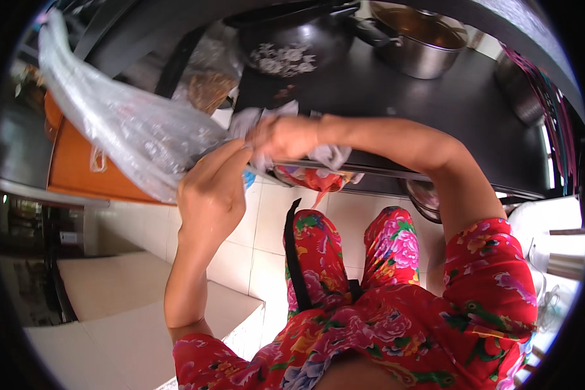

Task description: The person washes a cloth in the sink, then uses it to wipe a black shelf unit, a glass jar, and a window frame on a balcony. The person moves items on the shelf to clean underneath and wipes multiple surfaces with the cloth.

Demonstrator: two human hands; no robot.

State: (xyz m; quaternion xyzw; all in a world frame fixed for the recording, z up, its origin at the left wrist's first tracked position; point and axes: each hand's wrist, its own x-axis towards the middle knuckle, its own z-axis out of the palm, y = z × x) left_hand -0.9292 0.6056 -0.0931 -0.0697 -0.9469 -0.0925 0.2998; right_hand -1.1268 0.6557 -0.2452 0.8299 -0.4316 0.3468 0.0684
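My left hand (212, 192) is closed on one end of a long clear plastic bag (141, 126), which stretches away to the upper left over an orange board. My right hand (290, 139) is bent inwards, its fingers meeting my left fingertips at the bag's end. Motion blurs those fingers, so their hold is unclear. A greyish cloth (334, 156) shows on both sides of my right hand, at the front edge of the black counter (409, 117). Whether that hand grips the cloth cannot be made out.
A black wok with a white floral pattern (292, 48) and a steel pot (419, 44) stand at the back. Below the counter's edge hangs a red plastic bag (317, 178). An orange board (97, 161) lies left; a pale ledge (151, 312) is lower left.
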